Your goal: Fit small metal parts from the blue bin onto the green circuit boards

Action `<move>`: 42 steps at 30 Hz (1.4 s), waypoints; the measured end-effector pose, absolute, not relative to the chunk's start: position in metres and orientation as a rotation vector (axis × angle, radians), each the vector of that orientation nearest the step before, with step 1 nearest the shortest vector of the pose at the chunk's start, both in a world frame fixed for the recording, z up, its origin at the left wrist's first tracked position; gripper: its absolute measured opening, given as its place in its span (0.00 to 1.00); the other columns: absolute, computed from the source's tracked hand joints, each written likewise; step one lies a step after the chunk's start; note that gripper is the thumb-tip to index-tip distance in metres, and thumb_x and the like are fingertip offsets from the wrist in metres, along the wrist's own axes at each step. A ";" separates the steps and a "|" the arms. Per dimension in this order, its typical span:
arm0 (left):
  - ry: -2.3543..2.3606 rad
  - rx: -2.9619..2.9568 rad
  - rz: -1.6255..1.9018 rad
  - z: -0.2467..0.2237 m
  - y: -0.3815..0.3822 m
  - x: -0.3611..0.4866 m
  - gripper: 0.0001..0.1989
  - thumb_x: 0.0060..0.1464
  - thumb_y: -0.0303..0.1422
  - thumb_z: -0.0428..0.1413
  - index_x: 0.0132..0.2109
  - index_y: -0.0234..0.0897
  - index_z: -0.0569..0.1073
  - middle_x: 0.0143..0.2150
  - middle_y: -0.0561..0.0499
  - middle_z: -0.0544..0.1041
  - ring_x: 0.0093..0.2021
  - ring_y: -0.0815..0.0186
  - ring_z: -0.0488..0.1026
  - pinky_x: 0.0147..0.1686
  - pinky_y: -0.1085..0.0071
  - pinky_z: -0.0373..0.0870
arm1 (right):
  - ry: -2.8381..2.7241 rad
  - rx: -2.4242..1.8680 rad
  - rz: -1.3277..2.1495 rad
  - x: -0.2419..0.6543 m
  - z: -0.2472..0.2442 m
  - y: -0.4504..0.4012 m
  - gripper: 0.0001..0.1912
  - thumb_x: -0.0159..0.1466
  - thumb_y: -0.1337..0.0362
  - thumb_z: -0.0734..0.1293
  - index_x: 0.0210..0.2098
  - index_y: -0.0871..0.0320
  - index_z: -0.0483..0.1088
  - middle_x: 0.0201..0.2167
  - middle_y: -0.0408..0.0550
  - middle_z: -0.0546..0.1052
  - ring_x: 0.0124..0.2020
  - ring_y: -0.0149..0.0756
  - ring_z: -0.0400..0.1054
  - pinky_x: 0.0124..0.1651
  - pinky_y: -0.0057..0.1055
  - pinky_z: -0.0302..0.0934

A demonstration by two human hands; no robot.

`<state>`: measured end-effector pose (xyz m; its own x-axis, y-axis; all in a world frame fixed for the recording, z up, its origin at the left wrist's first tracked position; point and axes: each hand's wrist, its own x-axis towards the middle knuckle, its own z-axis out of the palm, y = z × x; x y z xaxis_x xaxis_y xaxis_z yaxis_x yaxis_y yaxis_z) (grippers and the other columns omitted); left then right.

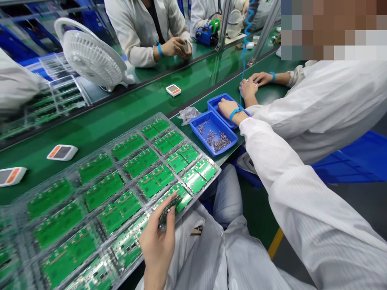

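My left hand (159, 237) is closed around the edge of a small circuit board (169, 209), seen nearly edge-on, with thumb and fingers on either side. It is held over the near edge of a clear plastic tray (119, 161) filled with rows of green circuit boards (140, 161). My right arm stretches forward, and my right hand (229, 108), with a blue wrist strap, reaches into the farther blue bin (214, 100). Its fingers curl downward; the fingertips and anything in them are hidden. Just in front sits another blue bin (198, 127) holding small metal parts (219, 141).
A crumpled clear bag (189, 114) lies beside the bins. Small white-and-orange devices (173, 90) lie along the green bench. A white fan (90, 56) stands at far left. A co-worker's hands (249, 88) are close at right; another person's hands (178, 48) work across the bench.
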<state>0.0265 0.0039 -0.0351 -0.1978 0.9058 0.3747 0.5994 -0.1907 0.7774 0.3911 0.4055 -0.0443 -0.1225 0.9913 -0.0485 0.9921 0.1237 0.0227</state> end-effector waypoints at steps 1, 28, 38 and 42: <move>1.750 1.751 1.341 -0.034 0.004 0.026 0.14 0.72 0.30 0.65 0.61 0.45 0.84 0.56 0.49 0.91 0.15 0.80 0.59 0.15 0.76 0.59 | 2.318 2.050 -0.028 0.389 -0.045 0.405 0.23 0.79 0.73 0.57 0.64 0.75 0.78 0.65 0.78 0.77 0.62 0.57 0.78 0.63 0.45 0.68; 1.750 1.584 1.461 -0.027 0.012 0.026 0.04 0.73 0.36 0.66 0.47 0.44 0.85 0.42 0.53 0.88 0.41 0.65 0.87 0.50 0.66 0.84 | 2.984 1.181 -2.396 0.190 -0.022 0.094 0.07 0.79 0.60 0.68 0.45 0.56 0.74 0.42 0.46 0.76 0.34 0.30 0.70 0.35 0.29 0.67; 1.703 1.686 1.381 -0.030 0.005 0.017 0.05 0.72 0.34 0.65 0.43 0.43 0.83 0.38 0.54 0.87 0.38 0.65 0.83 0.48 0.66 0.81 | 3.428 1.279 -1.846 0.192 -0.032 0.074 0.03 0.77 0.67 0.71 0.45 0.55 0.75 0.41 0.47 0.77 0.37 0.33 0.72 0.38 0.33 0.70; 1.716 1.604 1.419 -0.032 0.003 0.020 0.06 0.75 0.35 0.62 0.53 0.44 0.83 0.47 0.50 0.87 0.49 0.62 0.86 0.52 0.65 0.82 | 3.434 1.430 -1.921 0.191 -0.035 0.076 0.08 0.74 0.70 0.73 0.38 0.54 0.73 0.33 0.42 0.74 0.33 0.32 0.69 0.34 0.31 0.65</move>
